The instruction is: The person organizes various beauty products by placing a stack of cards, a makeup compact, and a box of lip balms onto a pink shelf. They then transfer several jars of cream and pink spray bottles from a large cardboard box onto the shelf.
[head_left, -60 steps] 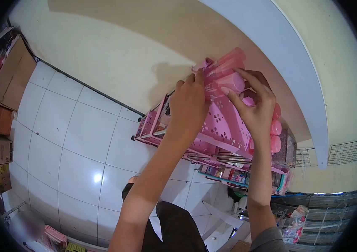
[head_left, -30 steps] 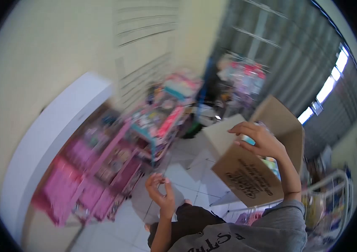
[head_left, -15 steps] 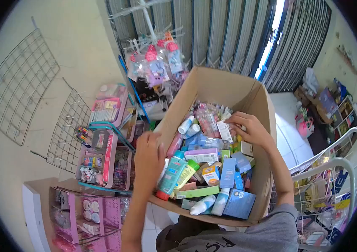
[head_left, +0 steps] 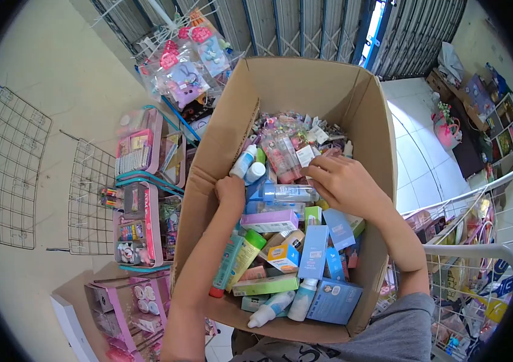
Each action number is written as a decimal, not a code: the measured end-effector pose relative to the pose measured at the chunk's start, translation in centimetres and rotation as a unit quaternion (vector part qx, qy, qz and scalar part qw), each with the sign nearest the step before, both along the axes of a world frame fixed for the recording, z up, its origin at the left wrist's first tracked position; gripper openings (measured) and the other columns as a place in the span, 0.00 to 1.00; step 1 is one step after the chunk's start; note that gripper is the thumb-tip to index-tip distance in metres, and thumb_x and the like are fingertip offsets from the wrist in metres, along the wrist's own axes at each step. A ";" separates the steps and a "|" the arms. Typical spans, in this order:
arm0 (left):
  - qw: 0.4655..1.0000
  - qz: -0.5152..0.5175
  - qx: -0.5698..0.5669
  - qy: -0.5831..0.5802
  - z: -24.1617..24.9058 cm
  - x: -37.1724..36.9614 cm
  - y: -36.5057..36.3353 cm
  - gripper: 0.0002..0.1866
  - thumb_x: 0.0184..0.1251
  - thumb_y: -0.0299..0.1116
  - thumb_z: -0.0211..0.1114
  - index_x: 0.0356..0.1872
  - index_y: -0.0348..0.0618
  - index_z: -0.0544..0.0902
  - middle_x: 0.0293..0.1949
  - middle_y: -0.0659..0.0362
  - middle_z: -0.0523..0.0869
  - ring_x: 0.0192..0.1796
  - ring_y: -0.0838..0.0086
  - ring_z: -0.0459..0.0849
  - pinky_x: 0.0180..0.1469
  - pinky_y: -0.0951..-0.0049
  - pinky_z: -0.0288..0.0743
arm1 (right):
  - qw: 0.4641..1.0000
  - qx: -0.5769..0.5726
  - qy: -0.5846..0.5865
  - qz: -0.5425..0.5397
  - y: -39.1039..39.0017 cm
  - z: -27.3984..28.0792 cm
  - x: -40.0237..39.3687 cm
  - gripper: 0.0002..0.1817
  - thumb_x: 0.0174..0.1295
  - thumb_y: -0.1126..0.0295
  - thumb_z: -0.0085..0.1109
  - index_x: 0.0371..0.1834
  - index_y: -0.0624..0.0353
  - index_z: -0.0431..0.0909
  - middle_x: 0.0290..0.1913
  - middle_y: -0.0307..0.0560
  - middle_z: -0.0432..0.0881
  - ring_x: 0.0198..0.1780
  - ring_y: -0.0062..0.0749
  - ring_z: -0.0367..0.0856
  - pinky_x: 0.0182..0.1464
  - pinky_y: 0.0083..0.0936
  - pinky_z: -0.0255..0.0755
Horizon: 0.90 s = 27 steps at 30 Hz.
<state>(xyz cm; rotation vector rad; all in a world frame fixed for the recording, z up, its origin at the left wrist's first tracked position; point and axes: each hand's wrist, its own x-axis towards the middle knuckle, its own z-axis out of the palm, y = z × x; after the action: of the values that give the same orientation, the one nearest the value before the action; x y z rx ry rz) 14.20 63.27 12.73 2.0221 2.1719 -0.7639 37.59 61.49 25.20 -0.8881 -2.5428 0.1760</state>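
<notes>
A deep cardboard box (head_left: 208,154) stands in front of me, filled with packaged goods. My left hand (head_left: 231,192) reaches inside its left wall, fingers curled downward beside a white bottle with a blue label (head_left: 245,160); what they grip, if anything, is hidden. My right hand (head_left: 346,181) is over the right half of the contents, its fingertips closed at the lower edge of a small white box (head_left: 306,155). Next to that lie clear pink packets (head_left: 282,154). Nearer me are a lilac box (head_left: 270,221), a blue carton (head_left: 314,250) and a green-capped yellow tube (head_left: 245,258).
Wire grids (head_left: 12,169) lean on the left wall beside pink-edged bins (head_left: 137,226) and a pink shelf (head_left: 127,314). Hanging toy packets (head_left: 184,78) are at the upper left. A white wire basket (head_left: 474,253) stands close on the right, before a folding metal gate (head_left: 311,30).
My left hand has gone from the box's left edge down inside it. The small white box has shifted away from me with my right hand. The view has moved closer over the box.
</notes>
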 end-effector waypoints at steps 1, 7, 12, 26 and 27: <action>0.999 -0.015 -0.003 -0.051 0.9 -0.5 0.0 0.13 0.42 0.35 0.62 0.31 0.41 0.79 0.35 0.56 0.80 0.39 0.64 0.79 0.38 0.66 0.74 | 1.000 0.001 0.003 -0.001 0.0 0.1 -0.1 0.06 0.46 0.74 0.49 0.29 0.59 0.70 0.27 0.45 0.71 0.30 0.38 0.74 0.31 0.29 0.68; 0.960 -0.062 0.023 -0.271 8.6 -3.3 0.1 0.20 0.39 0.38 0.62 0.34 0.35 0.76 0.32 0.46 0.79 0.37 0.59 0.78 0.37 0.63 0.71 | 0.997 -0.053 -0.049 -0.012 0.0 0.3 -0.3 0.10 0.45 0.73 0.51 0.33 0.60 0.71 0.32 0.45 0.72 0.36 0.38 0.73 0.36 0.30 0.69; 0.775 0.048 0.179 -0.604 12.1 -5.6 -4.5 0.24 0.51 0.33 0.56 0.49 0.34 0.65 0.31 0.55 0.76 0.30 0.70 0.77 0.31 0.73 0.73 | 0.996 -0.062 -0.056 -0.005 -0.4 0.1 -0.8 0.10 0.45 0.73 0.52 0.33 0.61 0.72 0.32 0.46 0.73 0.36 0.40 0.73 0.37 0.31 0.69; 0.717 0.029 0.302 -0.627 9.6 -6.9 -7.2 0.25 0.46 0.32 0.63 0.47 0.36 0.69 0.38 0.53 0.77 0.30 0.76 0.77 0.32 0.77 0.72 | 0.986 -0.107 -0.129 0.004 -0.6 -0.5 -2.0 0.11 0.47 0.73 0.52 0.36 0.59 0.72 0.36 0.49 0.73 0.35 0.43 0.74 0.36 0.32 0.69; 0.716 0.031 0.303 -0.628 9.7 -6.8 -7.1 0.25 0.46 0.32 0.63 0.47 0.36 0.69 0.38 0.53 0.77 0.30 0.76 0.77 0.32 0.77 0.72 | 0.985 -0.108 -0.131 0.006 -0.7 -0.7 -2.3 0.11 0.47 0.73 0.52 0.36 0.59 0.72 0.36 0.49 0.73 0.35 0.43 0.74 0.36 0.32 0.69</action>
<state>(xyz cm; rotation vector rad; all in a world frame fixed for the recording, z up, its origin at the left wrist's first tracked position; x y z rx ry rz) 7.43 56.14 22.44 1.6583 1.5515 1.2100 35.32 60.80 24.54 -1.0375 -2.8119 0.3667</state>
